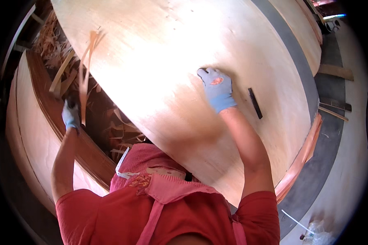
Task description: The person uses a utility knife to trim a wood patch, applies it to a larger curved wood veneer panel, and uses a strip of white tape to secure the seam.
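My right hand [217, 87], in a grey and blue glove with a hole on its back, rests on a large pale wood veneer sheet [159, 49]. Its fingers are curled under, and whatever they hold is hidden. Beside it on the sheet lies a slim black bar [255, 103]. My left hand [71, 115], gloved alike, is out over the gap left of the sheet, its fingers dark and smeared by motion. Close by it, long thin veneer strips [84, 77] hang down from the sheet's left edge; whether the hand touches them I cannot tell.
Torn veneer scraps [51, 41] fill the gap on the left, beside a curved stack of veneer sheets [41, 106]. A dark grey band [288, 45] borders the sheet on the right. Wood strips [335, 72] and a clear plastic bottle [315, 230] lie farther right.
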A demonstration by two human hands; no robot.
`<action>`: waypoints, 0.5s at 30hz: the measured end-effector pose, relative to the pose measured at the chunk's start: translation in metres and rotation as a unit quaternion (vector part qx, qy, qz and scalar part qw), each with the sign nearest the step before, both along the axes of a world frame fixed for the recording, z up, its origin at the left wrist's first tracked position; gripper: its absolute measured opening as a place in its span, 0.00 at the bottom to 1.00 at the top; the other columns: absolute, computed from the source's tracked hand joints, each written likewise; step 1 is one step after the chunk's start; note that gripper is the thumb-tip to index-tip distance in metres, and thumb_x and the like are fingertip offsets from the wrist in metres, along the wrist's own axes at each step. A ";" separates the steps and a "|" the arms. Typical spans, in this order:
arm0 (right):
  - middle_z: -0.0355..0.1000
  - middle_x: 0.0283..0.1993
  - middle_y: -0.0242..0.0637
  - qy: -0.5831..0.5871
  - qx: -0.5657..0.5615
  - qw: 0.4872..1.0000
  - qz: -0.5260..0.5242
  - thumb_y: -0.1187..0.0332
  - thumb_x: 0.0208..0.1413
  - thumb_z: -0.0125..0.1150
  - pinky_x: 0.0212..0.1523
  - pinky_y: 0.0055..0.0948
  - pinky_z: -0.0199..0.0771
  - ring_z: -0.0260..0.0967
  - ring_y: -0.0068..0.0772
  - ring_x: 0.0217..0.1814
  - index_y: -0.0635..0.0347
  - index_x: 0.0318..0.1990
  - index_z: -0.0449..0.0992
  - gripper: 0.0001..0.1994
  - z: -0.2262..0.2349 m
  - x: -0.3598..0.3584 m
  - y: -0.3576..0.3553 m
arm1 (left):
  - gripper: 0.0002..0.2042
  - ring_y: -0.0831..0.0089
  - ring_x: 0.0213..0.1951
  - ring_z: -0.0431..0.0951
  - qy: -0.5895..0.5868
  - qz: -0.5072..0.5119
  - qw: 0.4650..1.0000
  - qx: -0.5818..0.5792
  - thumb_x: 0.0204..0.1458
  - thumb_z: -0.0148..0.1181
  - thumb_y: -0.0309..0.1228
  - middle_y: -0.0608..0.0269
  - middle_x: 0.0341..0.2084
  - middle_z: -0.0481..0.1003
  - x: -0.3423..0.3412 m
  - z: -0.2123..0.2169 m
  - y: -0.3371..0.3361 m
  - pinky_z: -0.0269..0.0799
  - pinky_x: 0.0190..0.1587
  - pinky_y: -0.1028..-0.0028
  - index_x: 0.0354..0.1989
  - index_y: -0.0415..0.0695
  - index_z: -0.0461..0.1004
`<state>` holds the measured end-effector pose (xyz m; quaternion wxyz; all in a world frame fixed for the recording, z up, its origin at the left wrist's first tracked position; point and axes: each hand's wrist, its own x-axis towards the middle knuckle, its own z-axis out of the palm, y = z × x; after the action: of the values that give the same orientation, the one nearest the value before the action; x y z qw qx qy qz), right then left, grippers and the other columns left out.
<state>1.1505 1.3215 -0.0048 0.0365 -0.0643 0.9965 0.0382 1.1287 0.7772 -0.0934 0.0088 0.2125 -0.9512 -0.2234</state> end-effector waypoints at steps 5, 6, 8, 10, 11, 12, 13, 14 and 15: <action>0.73 0.48 0.35 0.007 0.157 0.987 0.024 0.65 0.54 0.53 0.49 0.42 0.69 0.67 0.41 0.54 0.49 0.39 0.75 0.07 0.001 -0.006 -0.009 | 0.24 0.73 0.44 0.76 -0.199 -0.084 0.957 0.192 0.49 0.66 0.32 0.60 0.43 0.78 0.133 -0.019 -0.021 0.72 0.48 0.74 0.56 0.40 0.71; 0.72 0.50 0.35 0.092 0.100 0.988 0.073 0.65 0.55 0.54 0.51 0.42 0.69 0.66 0.42 0.54 0.49 0.42 0.76 0.09 -0.018 -0.005 0.007 | 0.23 0.74 0.45 0.76 -0.262 -0.151 0.919 0.255 0.50 0.65 0.30 0.59 0.44 0.78 0.142 -0.016 -0.021 0.72 0.49 0.74 0.56 0.40 0.71; 0.72 0.53 0.35 0.185 -0.018 0.978 0.099 0.66 0.55 0.56 0.54 0.41 0.69 0.66 0.43 0.54 0.49 0.47 0.76 0.12 -0.042 0.002 0.028 | 0.20 0.73 0.46 0.76 -0.331 -0.199 0.841 0.378 0.53 0.62 0.27 0.58 0.46 0.78 0.139 0.027 0.024 0.72 0.50 0.73 0.55 0.40 0.72; 0.71 0.54 0.34 0.194 -0.092 0.973 0.083 0.67 0.56 0.57 0.56 0.40 0.68 0.65 0.43 0.55 0.50 0.50 0.76 0.14 -0.049 0.002 0.023 | 0.18 0.72 0.46 0.76 -0.393 -0.242 0.797 0.390 0.55 0.61 0.28 0.59 0.47 0.77 0.149 0.046 0.038 0.72 0.51 0.74 0.55 0.40 0.72; 0.71 0.54 0.34 0.193 -0.101 0.973 0.075 0.67 0.56 0.57 0.56 0.39 0.68 0.65 0.43 0.55 0.51 0.51 0.75 0.14 -0.052 0.005 0.021 | 0.18 0.72 0.47 0.75 -0.425 -0.225 0.773 0.413 0.56 0.61 0.30 0.59 0.47 0.76 0.157 0.048 0.037 0.71 0.52 0.75 0.55 0.40 0.72; 0.71 0.54 0.34 0.200 -0.106 0.972 0.066 0.68 0.57 0.57 0.56 0.38 0.68 0.65 0.43 0.55 0.51 0.51 0.75 0.15 -0.051 0.002 0.019 | 0.18 0.71 0.48 0.75 -0.449 -0.216 0.751 0.434 0.58 0.61 0.32 0.59 0.48 0.76 0.157 0.049 0.038 0.71 0.53 0.75 0.56 0.41 0.72; 0.71 0.54 0.34 0.199 -0.109 0.972 0.069 0.69 0.56 0.57 0.56 0.38 0.68 0.65 0.43 0.55 0.51 0.51 0.75 0.15 -0.052 0.001 0.018 | 0.18 0.72 0.46 0.75 -0.455 -0.202 0.758 0.421 0.59 0.60 0.33 0.60 0.46 0.76 0.156 0.048 0.038 0.72 0.51 0.76 0.55 0.41 0.72; 0.71 0.54 0.34 0.198 -0.111 0.971 0.071 0.69 0.56 0.58 0.56 0.38 0.68 0.65 0.43 0.55 0.51 0.51 0.75 0.15 -0.052 0.001 0.016 | 0.17 0.73 0.44 0.76 -0.462 -0.190 0.765 0.406 0.59 0.59 0.34 0.61 0.45 0.77 0.154 0.046 0.039 0.72 0.48 0.77 0.55 0.42 0.73; 0.71 0.54 0.34 0.198 -0.109 0.972 0.071 0.70 0.56 0.58 0.56 0.38 0.68 0.65 0.43 0.55 0.52 0.51 0.75 0.15 -0.052 0.002 0.019 | 0.17 0.73 0.42 0.76 -0.468 -0.182 0.770 0.394 0.60 0.57 0.36 0.62 0.43 0.78 0.152 0.038 0.042 0.73 0.46 0.78 0.55 0.43 0.73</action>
<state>1.1523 1.3401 -0.0566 -0.1711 -0.1300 0.9750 -0.0566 1.2806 0.8192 -0.0552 -0.5625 0.0990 -0.6870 -0.4492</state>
